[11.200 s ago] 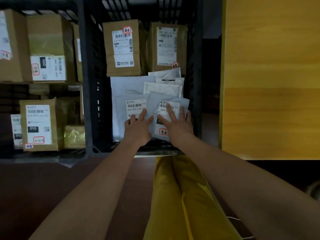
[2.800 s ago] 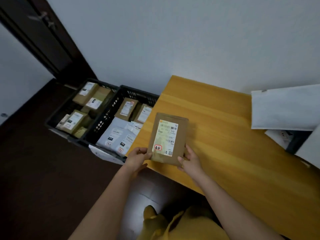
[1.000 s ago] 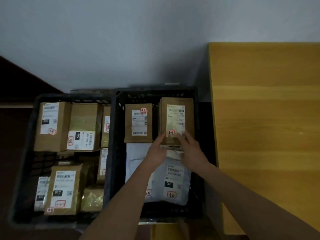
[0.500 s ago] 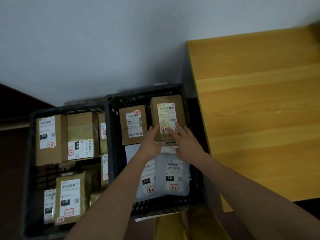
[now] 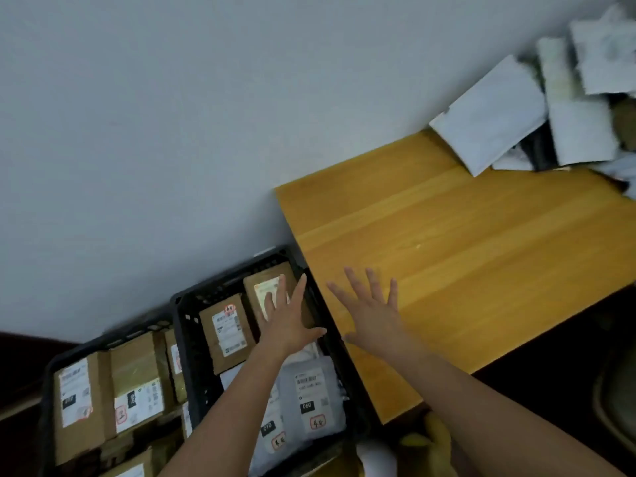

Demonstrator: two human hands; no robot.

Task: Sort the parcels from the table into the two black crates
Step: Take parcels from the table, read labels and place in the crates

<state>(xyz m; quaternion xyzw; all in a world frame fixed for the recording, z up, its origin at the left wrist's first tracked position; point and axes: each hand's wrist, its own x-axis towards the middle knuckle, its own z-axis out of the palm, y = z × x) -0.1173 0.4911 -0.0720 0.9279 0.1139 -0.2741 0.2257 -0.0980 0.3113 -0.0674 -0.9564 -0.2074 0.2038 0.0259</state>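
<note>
The scene is dimly and evenly lit, with a cool cast. Motion blur is seen on the white parcels (image 5: 537, 108) at upper right. Straight edges are bent by wide-angle distortion.

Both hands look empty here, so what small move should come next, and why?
Probably a reach toward the heap of white parcels at the table's far end. The left hand is open above the right crate, the right hand open above the tabletop, and parcels remain unsorted.
</note>
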